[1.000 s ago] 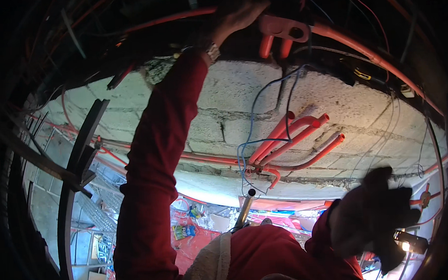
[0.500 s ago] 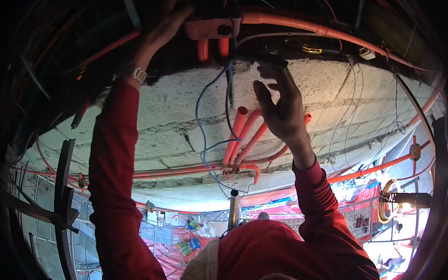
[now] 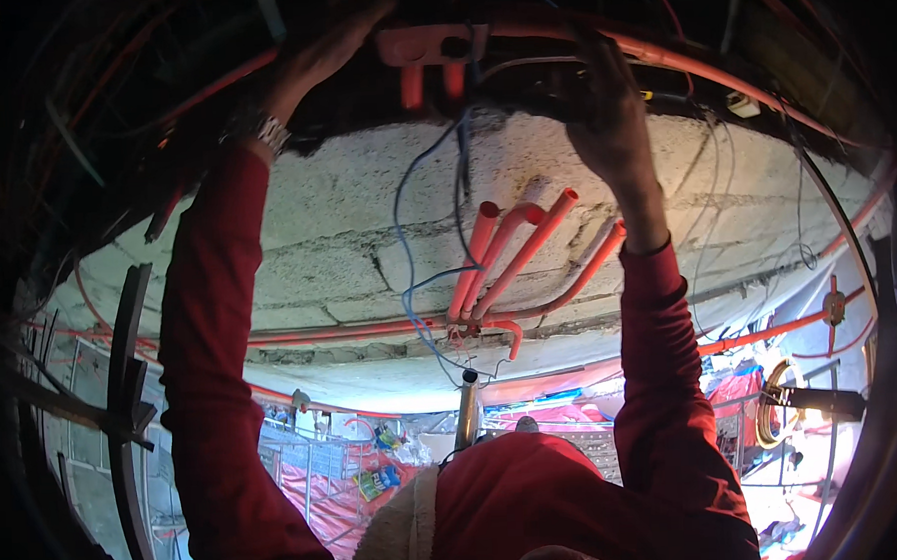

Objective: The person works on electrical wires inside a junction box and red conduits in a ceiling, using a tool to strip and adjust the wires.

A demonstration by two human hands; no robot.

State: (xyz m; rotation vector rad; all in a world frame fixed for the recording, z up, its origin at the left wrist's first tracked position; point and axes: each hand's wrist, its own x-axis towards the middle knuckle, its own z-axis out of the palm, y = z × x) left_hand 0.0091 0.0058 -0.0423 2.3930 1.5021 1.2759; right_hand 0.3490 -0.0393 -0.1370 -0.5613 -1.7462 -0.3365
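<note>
Both arms, in red sleeves, reach up toward the dark overhead space. My left hand (image 3: 324,60), below which a metal-banded watch (image 3: 272,135) sits on the wrist, has its fingers stretched out beside an orange electrical box (image 3: 413,47). Two short orange conduit stubs (image 3: 413,86) hang from that box. My right hand (image 3: 611,108) is raised with fingers extended upward, overlapping a long orange conduit (image 3: 679,62) that leads right from the box; shadow hides whether the fingertips touch it. A blue wire (image 3: 402,217) and a dark cable hang between the hands.
A block wall (image 3: 335,205) spans the middle, with several open-ended orange pipes (image 3: 527,252) against it. A metal pole (image 3: 467,409) rises near my head. Dark metal bars (image 3: 128,394) stand at left; a yellow coiled hose (image 3: 774,406) hangs at right. Scaffold rails lie below.
My right hand has moved up and to the right, to the orange conduit, and its fingers have straightened. The left hand stays by the box, shifted slightly. The view has shifted a little.
</note>
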